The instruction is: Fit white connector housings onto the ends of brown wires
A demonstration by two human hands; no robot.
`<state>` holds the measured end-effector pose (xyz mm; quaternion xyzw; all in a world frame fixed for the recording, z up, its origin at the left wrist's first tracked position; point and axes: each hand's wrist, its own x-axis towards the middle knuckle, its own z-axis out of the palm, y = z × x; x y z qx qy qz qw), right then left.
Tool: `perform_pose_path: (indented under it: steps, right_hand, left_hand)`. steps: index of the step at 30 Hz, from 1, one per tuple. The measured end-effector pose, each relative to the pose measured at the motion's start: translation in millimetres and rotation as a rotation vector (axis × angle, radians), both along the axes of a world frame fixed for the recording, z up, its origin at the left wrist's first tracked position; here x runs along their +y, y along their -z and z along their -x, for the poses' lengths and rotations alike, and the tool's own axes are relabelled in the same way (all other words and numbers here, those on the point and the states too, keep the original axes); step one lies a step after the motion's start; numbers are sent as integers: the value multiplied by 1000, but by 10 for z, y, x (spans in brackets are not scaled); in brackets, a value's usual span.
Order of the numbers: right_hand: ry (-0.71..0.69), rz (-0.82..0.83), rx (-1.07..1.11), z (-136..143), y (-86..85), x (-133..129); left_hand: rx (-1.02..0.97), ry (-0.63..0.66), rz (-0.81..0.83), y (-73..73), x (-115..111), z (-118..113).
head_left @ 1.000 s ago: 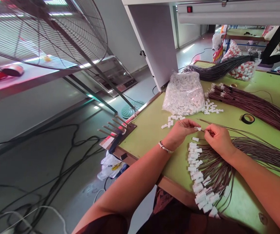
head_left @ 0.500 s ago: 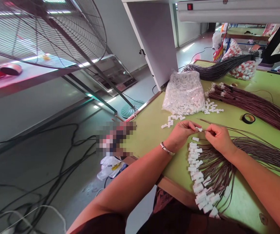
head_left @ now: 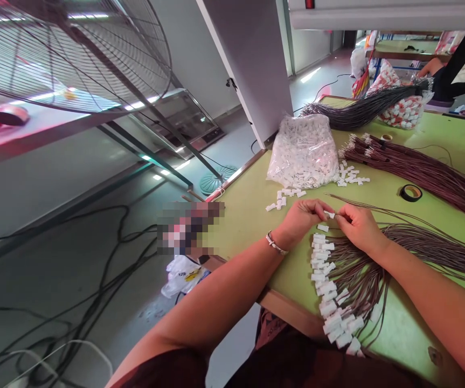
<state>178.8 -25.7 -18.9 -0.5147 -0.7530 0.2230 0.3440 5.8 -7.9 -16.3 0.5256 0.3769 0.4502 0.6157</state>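
Between thumb and fingers, my left hand [head_left: 305, 216] pinches a small white plastic connector [head_left: 330, 215]. My right hand [head_left: 359, 225] is closed on a thin brown wire right beside it, at the connector's right end; the fingertips hide how far the wire goes in. Below both hands lies a fanned bundle of brown wires [head_left: 361, 275], many ending in white connectors [head_left: 324, 288] lined up along its left side. Loose brown wires [head_left: 381, 209] run to the right behind my right hand. Further off, loose white connectors [head_left: 280, 200] lie on the green tabletop [head_left: 244, 221].
A clear bag of white connectors [head_left: 303, 153] stands at the table's back left. Behind are a brown wire bundle [head_left: 414, 167], a black tape roll [head_left: 410, 193], a dark wire bundle [head_left: 349, 114] and a bag of red-and-white parts [head_left: 404, 114]. A large fan [head_left: 95, 59] stands left.
My fingertips have drawn slightly closer together around the connector and wire. The whole view has shifted a little, and part of another person's arm now shows at the back right.
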Motion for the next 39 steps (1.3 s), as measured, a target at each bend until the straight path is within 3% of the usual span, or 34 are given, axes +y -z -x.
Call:
perform_pose_path:
  steps: [13, 23, 32, 39]
  right_hand:
    - [107, -36, -105, 32, 6, 4]
    - [96, -92, -144, 67, 48, 17]
    - [98, -212, -424, 73, -27, -68]
    - [57, -223, -411, 56, 2, -34]
  left_hand:
    - [-20, -67, -7, 27, -48, -65]
    - [68, -66, -55, -8, -37, -50]
    - [-135, -55, 230, -18, -62, -41]
    - [-180, -13, 337, -65, -27, 0]
